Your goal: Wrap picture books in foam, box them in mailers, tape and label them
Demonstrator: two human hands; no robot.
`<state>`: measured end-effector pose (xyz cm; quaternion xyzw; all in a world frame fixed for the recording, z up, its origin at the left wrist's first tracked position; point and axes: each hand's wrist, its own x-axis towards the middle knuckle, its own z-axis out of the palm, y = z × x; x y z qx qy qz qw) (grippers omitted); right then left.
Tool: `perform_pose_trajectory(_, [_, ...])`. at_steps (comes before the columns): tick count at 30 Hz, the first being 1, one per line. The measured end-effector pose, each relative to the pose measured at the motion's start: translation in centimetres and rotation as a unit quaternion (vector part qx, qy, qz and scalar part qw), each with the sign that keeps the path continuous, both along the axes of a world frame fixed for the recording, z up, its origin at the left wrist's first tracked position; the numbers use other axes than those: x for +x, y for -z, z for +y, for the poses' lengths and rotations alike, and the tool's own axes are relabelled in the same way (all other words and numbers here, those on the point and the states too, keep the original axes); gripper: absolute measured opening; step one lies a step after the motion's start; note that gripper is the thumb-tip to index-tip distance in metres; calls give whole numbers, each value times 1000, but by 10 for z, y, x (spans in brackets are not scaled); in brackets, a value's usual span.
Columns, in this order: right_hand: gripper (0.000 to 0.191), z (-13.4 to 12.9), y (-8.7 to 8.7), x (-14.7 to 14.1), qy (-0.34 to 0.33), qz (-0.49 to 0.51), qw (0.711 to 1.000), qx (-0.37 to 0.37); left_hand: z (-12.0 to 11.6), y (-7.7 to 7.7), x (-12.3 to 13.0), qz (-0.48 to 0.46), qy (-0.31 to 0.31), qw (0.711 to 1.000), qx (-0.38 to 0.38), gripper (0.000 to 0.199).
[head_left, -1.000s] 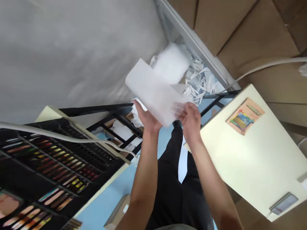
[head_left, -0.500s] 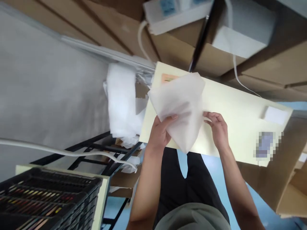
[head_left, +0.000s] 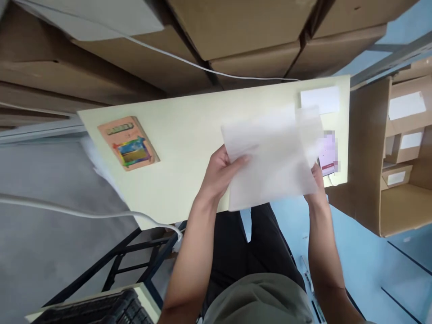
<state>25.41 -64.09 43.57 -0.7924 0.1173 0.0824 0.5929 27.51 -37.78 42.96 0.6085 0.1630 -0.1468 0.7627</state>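
A thin, translucent white sheet of packing foam [head_left: 270, 166] is stretched between my hands above the table. Whether it is a single layer or a pouch I cannot tell. My left hand [head_left: 221, 173] grips its left side, thumb on top and the other fingers behind, faintly showing through. At the lower right edge my right hand [head_left: 315, 182] pinches the foam, its fingers partly hidden. On the left of the table lies an orange box or book [head_left: 128, 143] with a colourful picture, apart from both hands.
The pale yellow table [head_left: 182, 135] carries a white card or paper stack [head_left: 320, 100] and a phone [head_left: 327, 153] at its right end. Cardboard boxes [head_left: 253, 27] line the far side. An open carton [head_left: 367, 153] stands right. A white cable [head_left: 101, 213] crosses at left, above a black crate [head_left: 101, 310].
My view has swung right. The foam sheet has moved right along the table and is spread wider, uncovering the orange item. My right hand, earlier free beside the sheet, now grips its edge.
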Motion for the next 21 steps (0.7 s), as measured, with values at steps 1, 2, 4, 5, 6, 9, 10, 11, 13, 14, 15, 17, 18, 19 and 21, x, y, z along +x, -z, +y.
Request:
perform_pose_trajectory(1, [60,-8,4,-1,22,13,1000,-4,-8,10,4,-17,7,1000,24,43])
perform_pose_trajectory(2, [54,-16,9,-1,43,25,999,-20,-15,21,7,-32,12,998,48,42])
perform_pose_trajectory(4, [49,-26,23,-1,73,33,994,-78,-28,42,11,-58,10,992,111,40])
perform_pose_trajectory(5, [49,-28,30,-1,81,30,990,-113,-34,52,12,-71,-1,986,153,41])
perform_pose_trajectory(6, [50,-28,37,-1,85,26,985,-148,-38,60,13,-85,-18,975,204,45])
perform_pose_trajectory(9, [53,-19,54,-3,81,5,974,-211,-49,71,11,-139,-64,914,377,70])
perform_pose_trajectory(10, [53,-14,58,-3,77,-8,973,-219,-53,71,9,-162,-61,891,421,76])
perform_pose_trajectory(11, [52,-9,61,-3,72,-24,972,-222,-57,70,6,-187,-44,872,450,76])
perform_pose_trajectory(13, [46,0,66,-2,61,-55,973,-218,-66,66,-2,-236,24,851,469,65])
perform_pose_trajectory(14, [44,4,67,0,56,-66,973,-213,-71,65,-7,-255,64,844,468,58])
perform_pose_trajectory(15, [41,6,69,2,52,-74,974,-207,-76,64,-12,-269,100,838,465,55])
perform_pose_trajectory(17, [38,9,70,6,46,-83,976,-197,-84,66,-20,-282,147,828,462,59])
perform_pose_trajectory(18, [36,9,71,8,45,-85,976,-195,-87,68,-23,-284,157,824,465,64])
perform_pose_trajectory(19, [35,9,70,10,45,-87,975,-197,-88,70,-25,-284,159,822,468,66])
perform_pose_trajectory(21, [32,9,69,11,44,-88,973,-209,-89,76,-27,-281,155,821,471,56])
